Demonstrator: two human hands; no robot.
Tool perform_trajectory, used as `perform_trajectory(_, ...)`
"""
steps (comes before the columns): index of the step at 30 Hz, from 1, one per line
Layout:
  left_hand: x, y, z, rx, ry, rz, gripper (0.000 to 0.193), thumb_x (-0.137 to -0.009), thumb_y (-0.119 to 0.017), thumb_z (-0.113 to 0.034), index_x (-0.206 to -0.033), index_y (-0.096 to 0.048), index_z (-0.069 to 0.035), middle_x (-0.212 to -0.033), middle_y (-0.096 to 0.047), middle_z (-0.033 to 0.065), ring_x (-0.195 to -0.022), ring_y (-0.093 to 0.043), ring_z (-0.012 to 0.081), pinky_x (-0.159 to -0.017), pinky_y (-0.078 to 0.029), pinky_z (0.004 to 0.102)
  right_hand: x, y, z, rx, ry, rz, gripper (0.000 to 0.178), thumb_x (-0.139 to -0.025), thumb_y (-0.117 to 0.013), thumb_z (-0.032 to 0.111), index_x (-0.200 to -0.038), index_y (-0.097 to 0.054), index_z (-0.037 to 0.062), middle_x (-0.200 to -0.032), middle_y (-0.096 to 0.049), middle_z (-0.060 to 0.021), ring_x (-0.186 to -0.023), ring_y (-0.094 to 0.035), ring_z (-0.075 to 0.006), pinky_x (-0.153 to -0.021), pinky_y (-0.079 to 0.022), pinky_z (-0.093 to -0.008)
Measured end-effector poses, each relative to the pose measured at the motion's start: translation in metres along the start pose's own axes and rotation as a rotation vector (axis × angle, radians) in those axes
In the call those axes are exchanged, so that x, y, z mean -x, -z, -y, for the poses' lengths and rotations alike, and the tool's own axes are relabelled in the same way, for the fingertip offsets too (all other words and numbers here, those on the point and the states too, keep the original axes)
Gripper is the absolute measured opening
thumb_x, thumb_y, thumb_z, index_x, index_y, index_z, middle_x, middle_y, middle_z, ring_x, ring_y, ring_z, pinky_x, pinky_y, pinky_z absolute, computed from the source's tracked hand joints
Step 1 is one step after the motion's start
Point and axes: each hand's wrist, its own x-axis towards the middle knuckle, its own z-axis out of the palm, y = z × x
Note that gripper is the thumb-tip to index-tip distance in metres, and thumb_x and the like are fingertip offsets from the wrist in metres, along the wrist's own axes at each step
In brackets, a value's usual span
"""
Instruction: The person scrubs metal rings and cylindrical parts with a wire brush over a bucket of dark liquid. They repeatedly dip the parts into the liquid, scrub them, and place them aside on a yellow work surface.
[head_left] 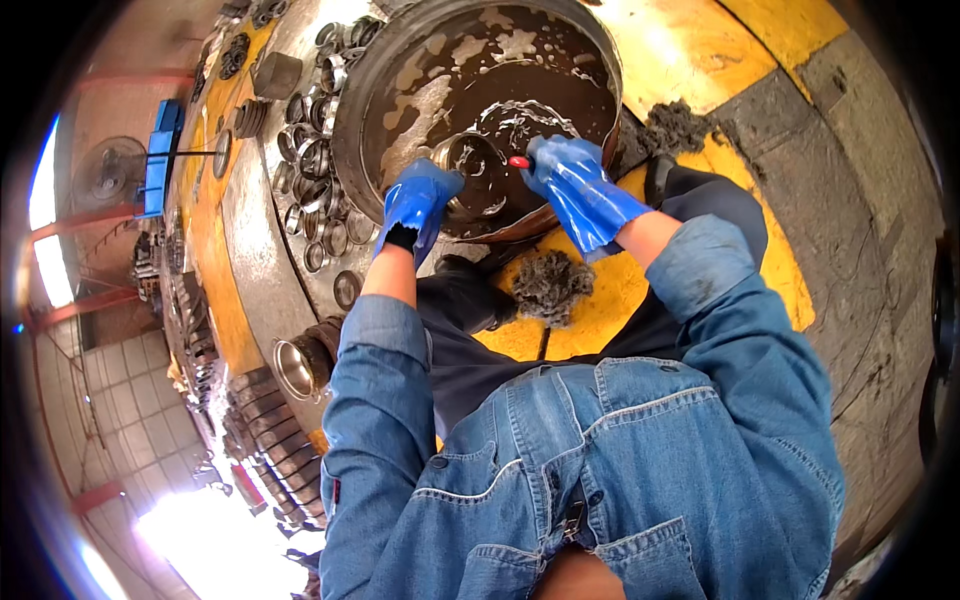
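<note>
A large round metal tub (352, 140) holds dark, foamy liquid. My left hand (422, 192), in a blue rubber glove, grips the near-left rim of a metal ring (466, 152) just above the liquid. In the same kind of glove, my right hand (562, 170) is closed around a tool with a red handle (518, 162); the red end points left toward the ring. The tool's working end is hidden. Ripples and froth spread over the liquid beyond the ring.
Several shiny metal rings (315, 158) crowd the metal surface left of the tub. A larger ring-shaped part (296, 368) lies nearer me. Grey shavings (552, 288) sit on the yellow floor between my legs, with another clump (676, 128) right of the tub. A fan (108, 170) stands far left.
</note>
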Motion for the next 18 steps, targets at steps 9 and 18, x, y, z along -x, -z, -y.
perform_trajectory(9, -0.02, -0.044, 0.049, 0.568, -0.234, -0.027, 0.046, -0.085, -0.071, -0.037, -0.101, -0.074, 0.006, -0.084, -0.074, 0.024, -0.076, -0.071, 0.0312, -0.07, -0.054, 0.0461, 0.005, 0.027, 0.025, 0.276, -0.231, 0.034, 0.027, -0.088, -0.071, 0.04, -0.092, -0.074, 0.014, -0.083, -0.075, -0.0144, -0.081, -0.075, -0.0388, -0.07, -0.059, -0.0531)
perform_trajectory(18, 0.014, -0.019, 0.063, 1.334, -0.19, 0.403, 0.037, -0.093, -0.073, -0.026, -0.116, -0.074, 0.003, -0.095, -0.076, 0.0218, -0.065, -0.073, 0.0347, -0.055, -0.062, 0.0387, -0.001, 0.034, 0.027, 0.343, -0.317, 0.164, 0.033, -0.091, -0.071, 0.045, -0.096, -0.072, 0.0126, -0.092, -0.076, -0.0156, -0.09, -0.073, -0.0392, -0.078, -0.058, -0.0504)
